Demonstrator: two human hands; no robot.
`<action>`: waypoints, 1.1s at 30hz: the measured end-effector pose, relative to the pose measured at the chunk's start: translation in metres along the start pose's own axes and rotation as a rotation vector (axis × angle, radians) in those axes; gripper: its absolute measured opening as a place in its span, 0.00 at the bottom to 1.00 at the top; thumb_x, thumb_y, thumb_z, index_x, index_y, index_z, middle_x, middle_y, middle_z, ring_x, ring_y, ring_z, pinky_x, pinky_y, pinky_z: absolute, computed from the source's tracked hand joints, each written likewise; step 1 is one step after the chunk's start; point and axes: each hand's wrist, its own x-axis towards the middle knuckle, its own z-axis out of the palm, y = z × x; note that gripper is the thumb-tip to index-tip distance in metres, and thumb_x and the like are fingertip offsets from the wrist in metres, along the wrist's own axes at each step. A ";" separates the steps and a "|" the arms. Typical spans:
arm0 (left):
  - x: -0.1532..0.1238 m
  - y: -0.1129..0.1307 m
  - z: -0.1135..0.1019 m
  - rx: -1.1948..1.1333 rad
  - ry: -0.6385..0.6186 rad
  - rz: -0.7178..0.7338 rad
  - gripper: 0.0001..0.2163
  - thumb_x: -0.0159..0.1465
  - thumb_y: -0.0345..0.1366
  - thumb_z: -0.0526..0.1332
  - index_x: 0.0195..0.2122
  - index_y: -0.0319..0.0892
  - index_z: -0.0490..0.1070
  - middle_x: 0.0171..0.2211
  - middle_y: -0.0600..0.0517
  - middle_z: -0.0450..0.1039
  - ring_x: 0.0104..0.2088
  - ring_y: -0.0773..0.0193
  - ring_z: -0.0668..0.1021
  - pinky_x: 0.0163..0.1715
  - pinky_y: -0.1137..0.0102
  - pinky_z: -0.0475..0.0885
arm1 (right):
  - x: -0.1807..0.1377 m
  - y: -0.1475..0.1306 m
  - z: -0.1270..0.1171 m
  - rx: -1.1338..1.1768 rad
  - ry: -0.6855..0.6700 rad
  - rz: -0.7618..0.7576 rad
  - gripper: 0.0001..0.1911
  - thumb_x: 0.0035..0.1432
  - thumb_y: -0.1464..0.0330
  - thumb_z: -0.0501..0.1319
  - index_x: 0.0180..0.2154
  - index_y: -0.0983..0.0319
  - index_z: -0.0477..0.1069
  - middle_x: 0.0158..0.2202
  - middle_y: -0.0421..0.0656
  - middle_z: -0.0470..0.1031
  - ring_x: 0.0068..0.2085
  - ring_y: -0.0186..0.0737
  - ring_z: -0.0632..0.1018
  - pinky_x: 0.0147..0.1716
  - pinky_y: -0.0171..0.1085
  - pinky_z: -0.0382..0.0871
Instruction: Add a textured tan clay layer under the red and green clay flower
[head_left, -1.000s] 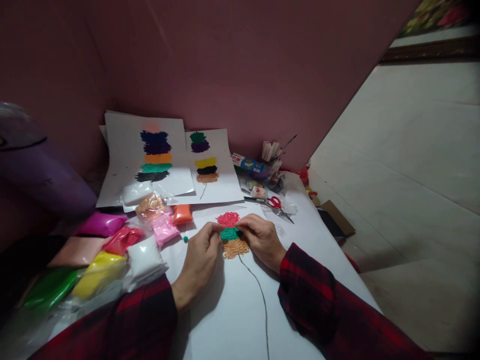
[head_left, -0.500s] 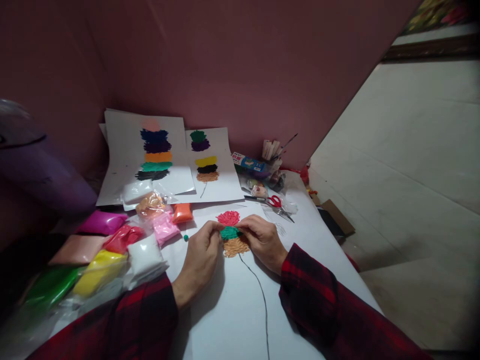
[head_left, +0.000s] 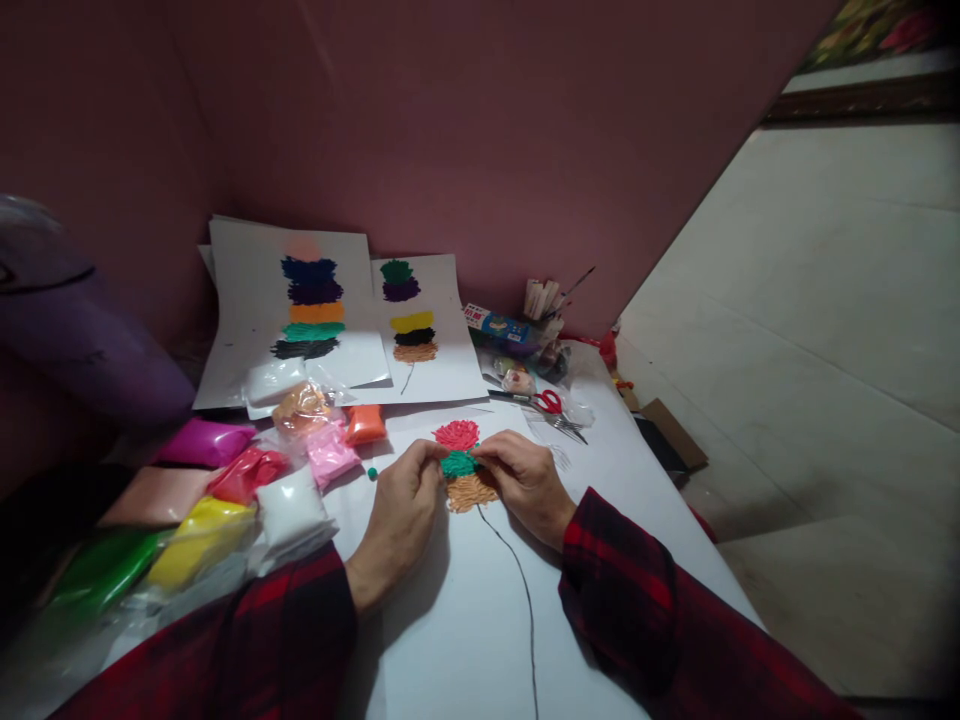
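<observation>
On a white sheet [head_left: 465, 610] in front of me lies a clay picture: a red patch [head_left: 457, 434], a green patch [head_left: 457, 464] below it and a tan patch [head_left: 471, 492] below that, with a thin black line [head_left: 517, 580] running down. My left hand [head_left: 401, 510] and my right hand [head_left: 525, 482] sit on either side of the green patch, fingertips pinched against its edges. Whether they hold any loose clay is hidden. Both sleeves are red and black plaid.
Bags of coloured clay [head_left: 202, 500] crowd the left side. A small green ball [head_left: 372, 473] lies beside my left hand. Two finished sheets [head_left: 322, 310] lean on the pink wall. Red-handled scissors [head_left: 551, 405] and a cup of tools [head_left: 544, 305] stand at the back right. The table edge runs along the right.
Both hands stay pinched at the green patch; nothing has visibly moved apart from a slight shift of the view.
</observation>
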 end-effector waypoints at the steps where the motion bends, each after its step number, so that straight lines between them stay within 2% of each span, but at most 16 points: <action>1: 0.000 0.000 0.000 -0.002 0.000 0.000 0.07 0.61 0.30 0.51 0.34 0.42 0.69 0.28 0.56 0.69 0.30 0.65 0.70 0.32 0.70 0.64 | 0.000 0.000 0.000 -0.001 0.000 0.000 0.09 0.59 0.78 0.57 0.36 0.61 0.74 0.31 0.44 0.75 0.34 0.39 0.74 0.35 0.39 0.69; 21: 0.000 -0.001 0.001 -0.012 0.003 -0.039 0.07 0.61 0.32 0.51 0.34 0.42 0.69 0.26 0.56 0.68 0.29 0.64 0.70 0.31 0.70 0.63 | -0.004 -0.006 -0.002 -0.003 -0.016 0.014 0.08 0.59 0.77 0.58 0.36 0.62 0.74 0.31 0.44 0.75 0.33 0.39 0.74 0.34 0.38 0.68; 33: 0.000 0.000 0.001 -0.010 0.007 -0.007 0.07 0.61 0.32 0.51 0.34 0.42 0.69 0.25 0.55 0.68 0.28 0.64 0.70 0.30 0.70 0.64 | -0.006 -0.008 -0.003 -0.013 -0.012 0.018 0.09 0.59 0.77 0.57 0.36 0.61 0.74 0.31 0.44 0.75 0.34 0.39 0.75 0.34 0.38 0.70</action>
